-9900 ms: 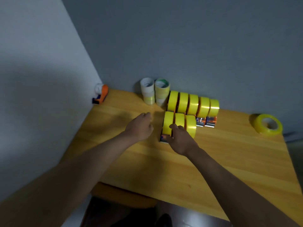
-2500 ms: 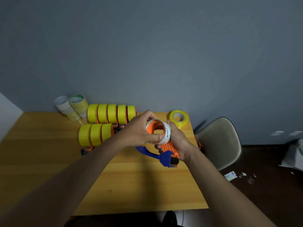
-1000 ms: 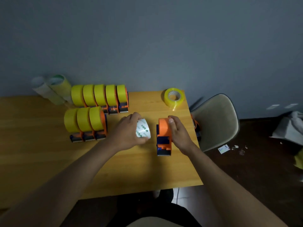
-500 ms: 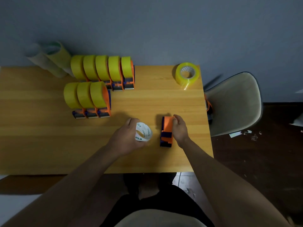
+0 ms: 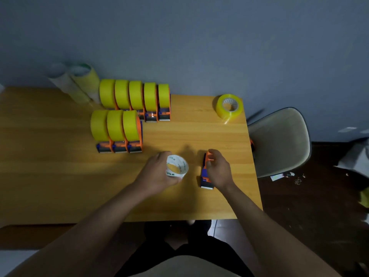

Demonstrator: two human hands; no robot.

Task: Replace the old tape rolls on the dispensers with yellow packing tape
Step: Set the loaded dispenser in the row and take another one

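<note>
The empty orange dispenser (image 5: 205, 172) lay on the tabletop (image 5: 60, 176), long axis running toward the wall, blade end nearest the person. The right hand (image 5: 218, 169), fingers loosely curled, had lifted slightly off it since a moment before, while the left hand (image 5: 157, 174) gripped the old white tape core (image 5: 177, 166).

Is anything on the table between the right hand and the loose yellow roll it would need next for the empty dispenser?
Nothing visible. The right hand rests on the empty dispenser; bare wooden table lies between it and the loose yellow roll at the far right corner.
</note>
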